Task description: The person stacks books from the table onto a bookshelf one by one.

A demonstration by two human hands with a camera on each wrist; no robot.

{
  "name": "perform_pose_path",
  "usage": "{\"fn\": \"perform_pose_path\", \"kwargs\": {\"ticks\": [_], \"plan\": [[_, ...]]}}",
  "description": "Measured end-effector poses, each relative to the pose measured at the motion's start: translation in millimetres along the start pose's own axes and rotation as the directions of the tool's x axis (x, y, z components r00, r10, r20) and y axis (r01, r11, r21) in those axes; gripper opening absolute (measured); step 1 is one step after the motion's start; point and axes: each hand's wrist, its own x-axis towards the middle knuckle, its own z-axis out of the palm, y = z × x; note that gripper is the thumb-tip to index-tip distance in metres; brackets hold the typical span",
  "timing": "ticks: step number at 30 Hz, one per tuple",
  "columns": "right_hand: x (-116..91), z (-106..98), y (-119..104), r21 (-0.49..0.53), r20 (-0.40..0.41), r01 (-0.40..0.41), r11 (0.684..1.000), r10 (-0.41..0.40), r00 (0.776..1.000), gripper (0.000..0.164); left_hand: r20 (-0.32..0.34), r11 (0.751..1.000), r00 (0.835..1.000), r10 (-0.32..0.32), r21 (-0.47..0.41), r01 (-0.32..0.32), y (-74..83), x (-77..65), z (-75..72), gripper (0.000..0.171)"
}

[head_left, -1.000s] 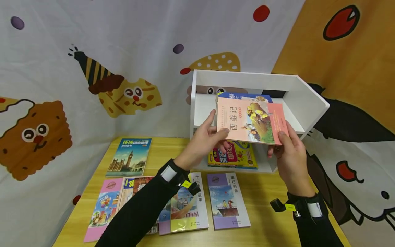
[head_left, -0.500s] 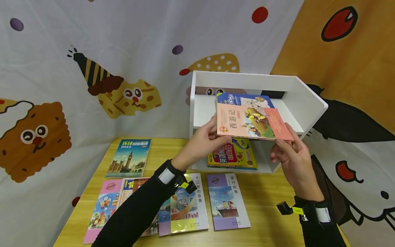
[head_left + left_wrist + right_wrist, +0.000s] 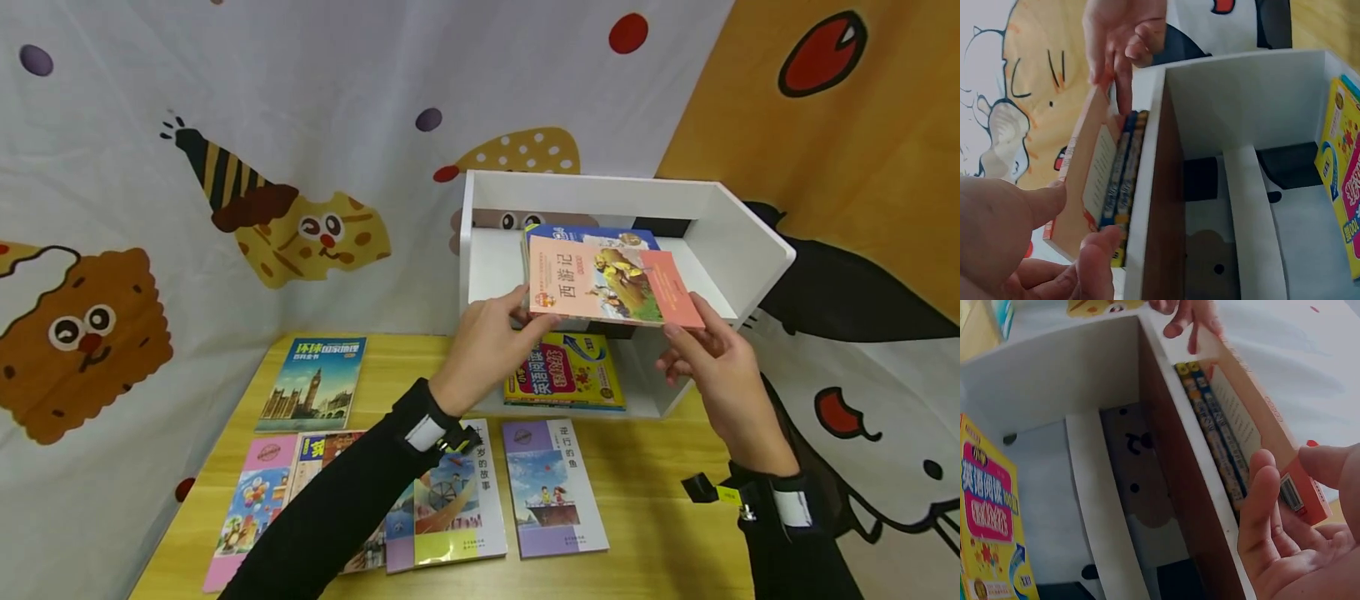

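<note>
Closed pink book (image 3: 611, 283), cover up, tilted over blue book (image 3: 579, 232)

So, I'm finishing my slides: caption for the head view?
Left hand and right hand hold a pink book at a white shelf.

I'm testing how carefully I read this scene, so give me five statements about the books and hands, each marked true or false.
1. The left hand holds the pink book. True.
2. The yellow book is on the lower level of the white shelf. True.
3. Only the left hand touches the pink book. False: the right hand holds it too.
4. The clock-tower book lies on the table. True.
5. The pink book lies flat on the table. False: it is held up at the white shelf.
</note>
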Motion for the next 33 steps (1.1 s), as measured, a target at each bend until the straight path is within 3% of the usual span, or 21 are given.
{"fn": "perform_pose_path", "kwargs": {"ticks": [5,12,20,33], "plan": [[10.9,3.0,4.8,-0.148,-0.069,-0.003,0.989,-0.007,0.998,0.078,-0.009,0.999,1.0,0.012,0.03,-0.012,-7.9,6.0,4.2,0.054],[25.3,6.3,5.3,-0.37,-0.133,-0.021,0.929,-0.031,0.991,0.077,-0.029,0.999,0.999,0.04,0.028,-0.039,-14.9,14.6,8.5,0.057],[40.6,7.6,4.8,-0.415,-0.148,-0.039,0.909,-0.025,0.989,0.073,-0.115,0.995,0.992,0.053,0.089,-0.043,-16.7,25.9,15.2,0.053],[55.2,8.1,6.6,-0.442,-0.142,-0.048,0.896,-0.017,0.99,0.074,-0.183,0.988,0.983,0.021,0.151,0.007,-17.3,34.3,19.1,0.048]]}}
